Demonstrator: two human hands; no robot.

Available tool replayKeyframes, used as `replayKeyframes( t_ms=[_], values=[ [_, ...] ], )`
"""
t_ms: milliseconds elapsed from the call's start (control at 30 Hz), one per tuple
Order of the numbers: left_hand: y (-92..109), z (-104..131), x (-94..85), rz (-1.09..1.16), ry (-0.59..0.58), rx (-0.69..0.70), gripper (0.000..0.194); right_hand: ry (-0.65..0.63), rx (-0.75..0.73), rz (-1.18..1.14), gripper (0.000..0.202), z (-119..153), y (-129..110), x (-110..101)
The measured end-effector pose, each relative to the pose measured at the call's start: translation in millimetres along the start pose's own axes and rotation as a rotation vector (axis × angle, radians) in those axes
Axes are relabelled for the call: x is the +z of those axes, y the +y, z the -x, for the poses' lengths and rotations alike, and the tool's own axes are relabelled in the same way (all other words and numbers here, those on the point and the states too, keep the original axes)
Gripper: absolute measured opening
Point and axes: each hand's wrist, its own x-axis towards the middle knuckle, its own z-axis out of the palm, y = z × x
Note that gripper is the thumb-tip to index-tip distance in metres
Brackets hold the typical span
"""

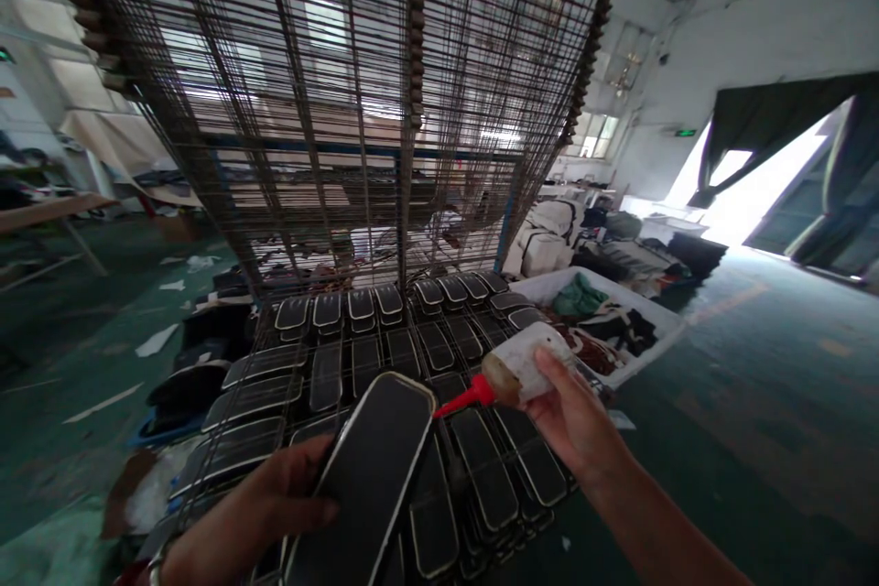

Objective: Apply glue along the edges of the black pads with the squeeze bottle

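My left hand (285,499) grips a dark, flat panel (374,476) with rounded corners by its left edge, tilted toward me. A pale line runs along the panel's rim. In my right hand (573,412) is a squeeze bottle (526,364) with a whitish body and a red nozzle (461,398), lying nearly sideways. The nozzle tip meets the panel's upper right edge, or is very close to it. Beneath, several similar dark panels (484,467) with pale rims lie in rows on a wire rack.
A tall wire rack (398,137) with many wire shelves rises in front of me. To the right stands a white bin (652,352) with cloth and cords inside. Dark bundles (196,385) and a cardboard piece (127,494) lie at the left. Paper scraps (157,341) dot the green floor.
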Motion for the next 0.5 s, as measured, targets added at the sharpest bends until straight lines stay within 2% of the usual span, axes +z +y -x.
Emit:
replayKeyframes(
  t_ms=[200, 367, 500],
  values=[
    [-7.5, -4.6, 6.0, 0.162, 0.032, -0.031, 0.04, 0.012, -0.07, 0.02, 0.03, 0.2, 5.9, 1.3],
    [-7.4, -8.4, 12.3, 0.253, 0.049, -0.023, 0.038, 0.011, -0.064, 0.055, 0.029, 5.6, 13.3, -0.3],
    [-11.2, -11.1, 8.0, 0.273, 0.05, -0.024, 0.038, 0.0, -0.037, 0.055, 0.026, 10.6, 19.4, -0.1]
  ],
)
